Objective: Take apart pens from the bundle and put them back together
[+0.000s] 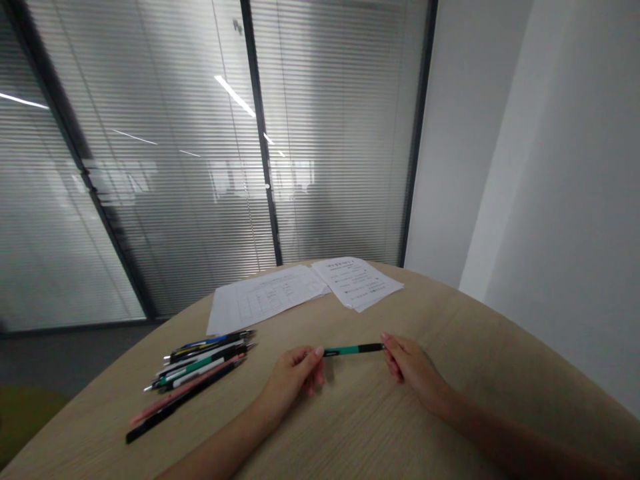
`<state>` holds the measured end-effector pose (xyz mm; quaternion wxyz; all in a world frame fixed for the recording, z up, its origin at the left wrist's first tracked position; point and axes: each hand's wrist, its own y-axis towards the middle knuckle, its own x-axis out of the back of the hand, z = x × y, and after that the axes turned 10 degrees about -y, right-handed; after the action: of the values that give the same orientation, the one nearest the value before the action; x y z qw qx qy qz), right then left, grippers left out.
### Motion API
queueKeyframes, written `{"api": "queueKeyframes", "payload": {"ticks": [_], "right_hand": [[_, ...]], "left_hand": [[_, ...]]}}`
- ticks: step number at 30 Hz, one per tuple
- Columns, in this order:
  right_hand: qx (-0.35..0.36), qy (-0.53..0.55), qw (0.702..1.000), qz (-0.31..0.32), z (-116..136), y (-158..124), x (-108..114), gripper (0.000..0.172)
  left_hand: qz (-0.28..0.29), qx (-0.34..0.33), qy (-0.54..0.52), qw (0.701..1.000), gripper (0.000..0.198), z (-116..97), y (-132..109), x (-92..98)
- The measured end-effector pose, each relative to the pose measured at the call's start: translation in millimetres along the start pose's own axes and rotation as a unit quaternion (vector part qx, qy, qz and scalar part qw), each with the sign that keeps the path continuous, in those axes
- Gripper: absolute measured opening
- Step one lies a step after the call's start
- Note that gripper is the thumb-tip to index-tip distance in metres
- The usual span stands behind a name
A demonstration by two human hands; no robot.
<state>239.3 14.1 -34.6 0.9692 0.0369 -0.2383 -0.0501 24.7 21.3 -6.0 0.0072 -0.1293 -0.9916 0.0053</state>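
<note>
A green and black pen [350, 350] is held level above the table between both hands. My left hand [296, 373] is closed, pinching its left end between thumb and fingers. On the other end, my right hand [407, 365] is closed too, with its fingertips around the black tip part. The very ends of the pen are hidden by the fingers. To the left of my left hand lies a loose row of several pens [200, 367] in black, white, green and blue. A pink pen [175, 395] and a long black pen [173, 407] lie nearest me in that row.
Printed paper sheets [270, 293] lie at the far side of the round wooden table [450, 347], with another printed sheet [357, 283] at their right. Beyond the table's edge stand a glass partition with blinds [340, 133] and a white wall [565, 200].
</note>
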Motion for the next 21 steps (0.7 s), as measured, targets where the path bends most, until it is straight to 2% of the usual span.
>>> {"api": "queueKeyframes", "payload": {"ticks": [8,15,21], "right_hand": [[0.006,0.003,1.000,-0.010,-0.9,2.1,-1.7,0.039],[0.067,-0.003,0.998,-0.002,-3.9,3.3,-1.8,0.036],[0.072,0.054,0.996,0.013,0.5,4.0,-2.8,0.026]], "left_hand": [[-0.003,0.025,-0.018,1.000,0.053,-0.3,-1.7,-1.6],[-0.010,0.031,-0.035,0.999,0.054,-0.6,-2.3,-1.1],[-0.039,0.022,-0.066,0.997,0.051,-0.7,-1.4,-0.5]]}}
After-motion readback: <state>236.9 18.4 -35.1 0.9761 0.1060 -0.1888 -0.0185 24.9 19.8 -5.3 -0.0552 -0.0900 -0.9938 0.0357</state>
